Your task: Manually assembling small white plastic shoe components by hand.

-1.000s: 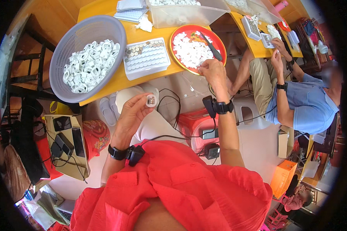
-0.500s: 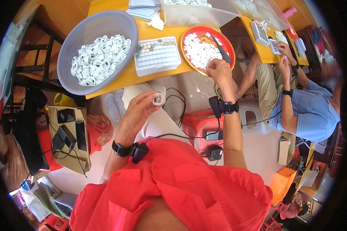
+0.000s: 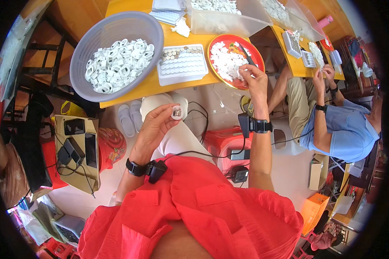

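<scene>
My left hand [image 3: 157, 123] is closed in a pinch on a small round white plastic part [image 3: 176, 113] with a metallic piece in its middle, held up above my lap. Over the right side of a red round tray [image 3: 256, 55], my right hand [image 3: 256, 82] has its thumb and fingers bent together. Whatever sits at those fingertips is too small to make out against the heap of small white plastic pieces [image 3: 224, 60] in the tray. A black-handled tool [image 3: 246, 52] lies across that heap. Left of the tray stands a white box [image 3: 182, 79] with coin-like metal discs [image 3: 172, 54] in its top tray.
A grey basket [image 3: 80, 64] of white plastic parts stands on the yellow table [image 3: 112, 102]. Behind are a clear bin [image 3: 229, 23] and stacked trays [image 3: 166, 16]. Black cables run from my wrist devices. A co-worker in blue [image 3: 337, 125] sits at the right.
The view has shifted slightly, so the table things appear lower and farther right. My right fingertips have shifted a little at the tray. The co-worker's hands have come together. My left hand keeps its hold.
</scene>
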A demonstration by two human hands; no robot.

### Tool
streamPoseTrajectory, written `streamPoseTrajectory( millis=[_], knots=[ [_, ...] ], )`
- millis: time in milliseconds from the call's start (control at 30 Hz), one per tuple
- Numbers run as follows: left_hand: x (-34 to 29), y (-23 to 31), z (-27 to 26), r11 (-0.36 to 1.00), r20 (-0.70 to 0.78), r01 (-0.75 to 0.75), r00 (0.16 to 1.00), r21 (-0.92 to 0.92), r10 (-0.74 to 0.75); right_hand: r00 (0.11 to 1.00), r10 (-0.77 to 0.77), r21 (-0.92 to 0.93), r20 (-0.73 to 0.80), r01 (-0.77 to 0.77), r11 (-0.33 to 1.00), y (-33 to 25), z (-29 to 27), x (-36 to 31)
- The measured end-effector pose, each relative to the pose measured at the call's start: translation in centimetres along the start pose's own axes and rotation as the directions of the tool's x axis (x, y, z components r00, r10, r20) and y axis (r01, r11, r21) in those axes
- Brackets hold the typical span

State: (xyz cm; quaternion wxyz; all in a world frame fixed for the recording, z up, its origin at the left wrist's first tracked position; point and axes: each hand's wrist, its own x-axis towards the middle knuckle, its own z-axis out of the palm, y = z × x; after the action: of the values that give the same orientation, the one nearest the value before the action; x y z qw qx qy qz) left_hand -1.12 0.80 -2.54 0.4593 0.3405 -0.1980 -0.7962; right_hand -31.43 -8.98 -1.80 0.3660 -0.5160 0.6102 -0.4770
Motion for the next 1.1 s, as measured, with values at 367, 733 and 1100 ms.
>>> streamPoseTrajectory(
  millis=[367,733,1100],
  knots=[
    [-0.6,1.2,1.0,0.999,0.008,-0.038,0.999,0.027,0.038,0.949,0.065,0.588,0.309,-0.245,0.771,-5.0,3.1,-4.6],
    [-1.3,2.9,3.7,0.991,0.028,-0.102,0.995,0.089,0.1,0.883,-0.087,0.395,0.462,-0.116,0.911,-10.5,7.1,-9.2],
    [-1.7,2.9,3.4,0.983,0.043,-0.145,0.989,0.112,0.141,0.878,-0.165,0.164,0.449,0.101,0.981,-10.9,9.1,-11.1]
  ],
)
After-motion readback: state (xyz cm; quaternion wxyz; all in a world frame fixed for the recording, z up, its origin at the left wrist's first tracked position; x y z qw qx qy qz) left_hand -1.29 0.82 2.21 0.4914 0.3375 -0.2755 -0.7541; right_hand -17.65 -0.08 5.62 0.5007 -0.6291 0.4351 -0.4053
